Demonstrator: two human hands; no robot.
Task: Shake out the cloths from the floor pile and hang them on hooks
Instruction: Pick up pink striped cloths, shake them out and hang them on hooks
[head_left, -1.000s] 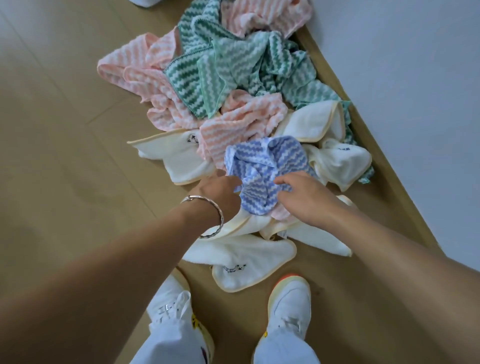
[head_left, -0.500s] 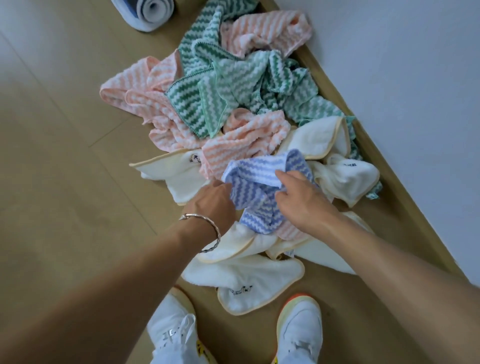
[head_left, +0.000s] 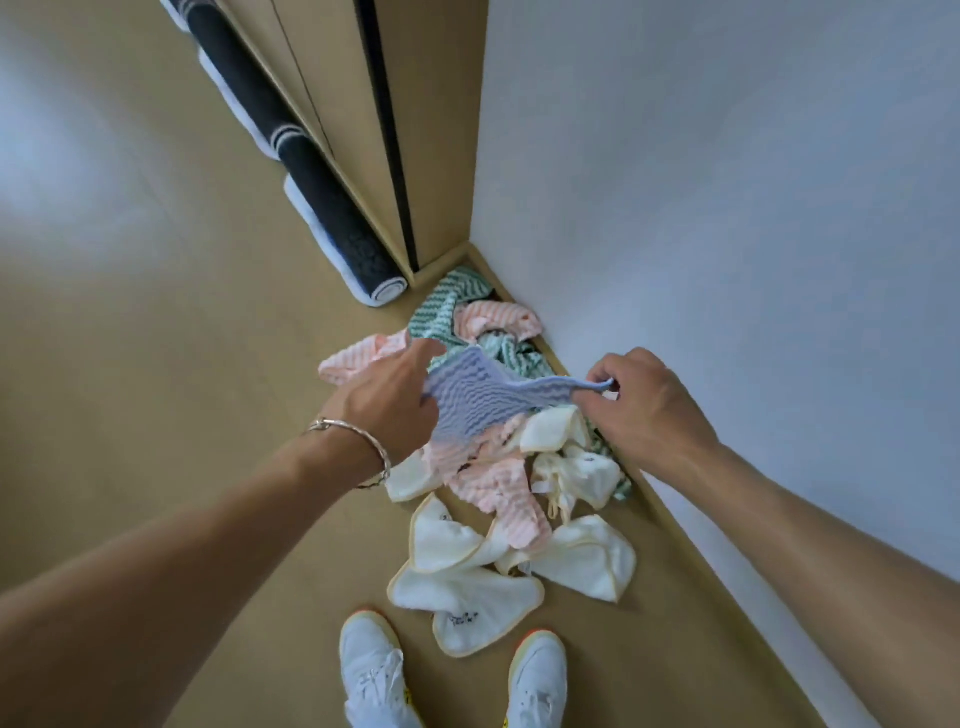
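Observation:
A blue zigzag-striped cloth (head_left: 483, 400) is stretched in the air between both hands, above the floor pile. My left hand (head_left: 387, 400) grips its left corner; a silver bracelet sits on that wrist. My right hand (head_left: 641, 402) pinches its right corner between thumb and fingers. Below lies the pile of cloths (head_left: 498, 488) along the wall: pink striped, green striped (head_left: 447, 312) and several cream ones with yellow edging (head_left: 467, 597). No hooks are in view.
A white wall (head_left: 727, 208) runs along the right with a wooden skirting. A rolled dark mat (head_left: 332, 223) lies beside a wooden door frame (head_left: 405, 130) at the back. My two white shoes (head_left: 374, 670) stand just in front of the pile on the wood floor.
Both hands have lifted the blue cloth off the pile and pulled it apart. The view has risen and tilted up, so the wall, door frame and mat now show.

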